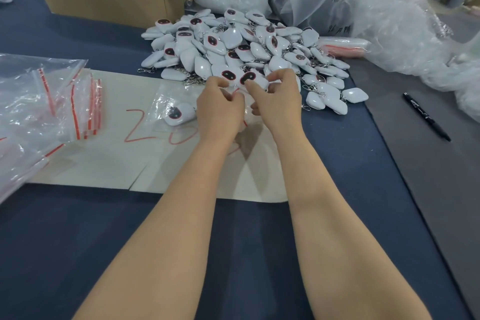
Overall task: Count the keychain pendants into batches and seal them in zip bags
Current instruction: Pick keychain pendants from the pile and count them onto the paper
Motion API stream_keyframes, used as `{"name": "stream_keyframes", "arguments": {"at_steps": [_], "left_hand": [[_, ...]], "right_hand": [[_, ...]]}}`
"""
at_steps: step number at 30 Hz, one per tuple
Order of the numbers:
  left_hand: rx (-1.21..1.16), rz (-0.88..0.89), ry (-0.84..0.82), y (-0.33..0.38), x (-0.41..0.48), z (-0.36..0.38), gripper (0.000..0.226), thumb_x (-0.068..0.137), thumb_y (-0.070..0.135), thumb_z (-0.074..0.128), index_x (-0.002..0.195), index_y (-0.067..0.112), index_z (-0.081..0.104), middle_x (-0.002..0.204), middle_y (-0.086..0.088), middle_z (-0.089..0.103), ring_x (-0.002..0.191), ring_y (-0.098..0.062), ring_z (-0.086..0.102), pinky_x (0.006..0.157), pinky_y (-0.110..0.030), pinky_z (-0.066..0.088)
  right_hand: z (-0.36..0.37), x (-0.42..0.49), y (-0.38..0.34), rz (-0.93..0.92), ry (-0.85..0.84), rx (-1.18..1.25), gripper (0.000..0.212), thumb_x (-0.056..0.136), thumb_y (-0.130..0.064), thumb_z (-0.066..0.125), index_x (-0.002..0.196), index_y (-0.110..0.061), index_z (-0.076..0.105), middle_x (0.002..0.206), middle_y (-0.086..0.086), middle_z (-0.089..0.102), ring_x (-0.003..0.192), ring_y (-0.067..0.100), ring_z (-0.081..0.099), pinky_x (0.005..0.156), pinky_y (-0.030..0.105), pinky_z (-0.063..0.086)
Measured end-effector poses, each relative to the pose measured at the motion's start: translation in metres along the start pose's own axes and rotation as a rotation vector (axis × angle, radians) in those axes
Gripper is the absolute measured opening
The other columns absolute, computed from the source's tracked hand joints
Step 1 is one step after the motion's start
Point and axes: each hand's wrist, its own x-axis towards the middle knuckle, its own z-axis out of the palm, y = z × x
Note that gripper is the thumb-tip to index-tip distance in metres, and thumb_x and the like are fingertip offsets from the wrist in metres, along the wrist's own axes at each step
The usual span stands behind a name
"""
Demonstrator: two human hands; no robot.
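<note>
A big pile of white keychain pendants [241, 49] with dark oval faces and metal clasps lies on the blue table. At its near edge my left hand [219, 109] and my right hand [276, 101] pinch the red-striped top of a clear zip bag [242, 93] between them. Two pendants [239, 77] show just above my fingers; whether they are inside the bag I cannot tell. Left of my hands, another clear bag with one pendant [179, 113] lies on a white sheet [109, 158] marked with red numerals.
A stack of empty zip bags [52, 101] with red strips lies at the left. A cardboard box [109, 5] with a red sign holds more pendants at the back left. Large plastic bags [376, 15] crowd the back right. A black pen [426, 116] lies on the grey strip.
</note>
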Motion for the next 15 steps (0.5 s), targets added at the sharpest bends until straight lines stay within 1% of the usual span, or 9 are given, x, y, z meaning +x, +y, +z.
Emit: {"name": "stream_keyframes", "arguments": {"at_steps": [3,4,6,7,9,10,12,14,15], "left_hand": [[-0.108,-0.071,0.032,0.003,0.002,-0.002,0.014,0.087,0.016,0.056,0.100,0.014,0.051,0.069,0.011,0.051,0.065,-0.013,0.054,0.058,-0.017,0.038],[-0.132,-0.092,0.041,0.004,0.002,-0.003,0.012,0.087,0.016,0.055,0.097,0.015,0.049,0.070,0.010,0.051,0.064,-0.012,0.054,0.055,-0.014,0.039],[-0.158,-0.124,0.048,0.005,0.003,-0.003,0.011,0.086,0.015,0.054,0.096,0.015,0.048,0.072,0.010,0.052,0.068,-0.014,0.054,0.060,-0.017,0.040],[-0.166,-0.131,0.044,0.005,0.003,-0.003,0.012,0.086,0.016,0.054,0.097,0.015,0.049,0.072,0.009,0.052,0.071,-0.015,0.054,0.064,-0.021,0.041],[-0.151,-0.108,0.042,0.007,0.001,-0.002,0.012,0.086,0.018,0.055,0.096,0.016,0.049,0.072,0.011,0.051,0.069,-0.012,0.053,0.067,-0.025,0.041],[-0.130,-0.071,0.052,0.008,-0.002,-0.001,0.011,0.086,0.018,0.056,0.096,0.017,0.050,0.071,0.013,0.051,0.068,-0.009,0.052,0.068,-0.024,0.040],[-0.107,0.029,0.080,0.010,-0.006,-0.001,0.010,0.086,0.017,0.057,0.095,0.017,0.052,0.066,0.012,0.050,0.066,-0.007,0.051,0.064,-0.021,0.038],[-0.089,0.124,0.095,0.013,-0.009,-0.003,0.010,0.084,0.016,0.058,0.093,0.016,0.054,0.064,0.010,0.050,0.064,-0.010,0.050,0.062,-0.022,0.036],[-0.075,0.161,0.103,0.014,-0.010,-0.003,0.010,0.084,0.016,0.058,0.093,0.016,0.054,0.066,0.006,0.050,0.066,-0.013,0.050,0.064,-0.024,0.037]], "right_hand": [[-0.003,0.001,-0.003,-0.042,-0.016,-0.059,0.020,0.084,-0.023,0.068,0.096,-0.019,0.053,0.077,0.005,0.060,0.076,0.029,0.064,0.080,0.046,0.054],[-0.004,0.003,-0.004,-0.050,-0.011,-0.066,0.015,0.085,-0.021,0.066,0.096,-0.020,0.057,0.077,0.004,0.060,0.076,0.026,0.062,0.081,0.044,0.054],[-0.006,0.006,-0.003,-0.071,0.004,-0.105,0.015,0.086,-0.016,0.060,0.100,-0.019,0.063,0.068,-0.004,0.053,0.064,0.015,0.053,0.071,0.031,0.052],[-0.007,0.007,-0.003,-0.079,0.007,-0.126,0.016,0.086,-0.015,0.060,0.101,-0.018,0.064,0.065,-0.007,0.050,0.059,0.010,0.048,0.063,0.021,0.045],[-0.006,0.005,-0.003,-0.070,-0.019,-0.153,0.015,0.086,-0.018,0.063,0.101,-0.018,0.060,0.069,-0.009,0.052,0.061,0.005,0.048,0.057,0.014,0.037],[-0.005,0.003,-0.002,-0.057,-0.039,-0.166,0.017,0.085,-0.022,0.066,0.099,-0.019,0.056,0.073,-0.008,0.056,0.067,0.006,0.051,0.060,0.015,0.037],[0.000,0.000,-0.003,-0.037,-0.057,-0.243,0.019,0.084,-0.027,0.068,0.092,-0.020,0.053,0.078,-0.008,0.058,0.079,0.013,0.056,0.073,0.025,0.041],[0.004,-0.003,-0.004,-0.062,-0.059,-0.327,0.010,0.086,-0.025,0.064,0.083,-0.019,0.055,0.073,-0.007,0.058,0.081,0.019,0.057,0.079,0.034,0.044],[0.004,-0.004,-0.005,-0.080,-0.082,-0.322,0.006,0.087,-0.021,0.061,0.082,-0.017,0.059,0.072,-0.005,0.059,0.078,0.020,0.057,0.077,0.034,0.044]]}}
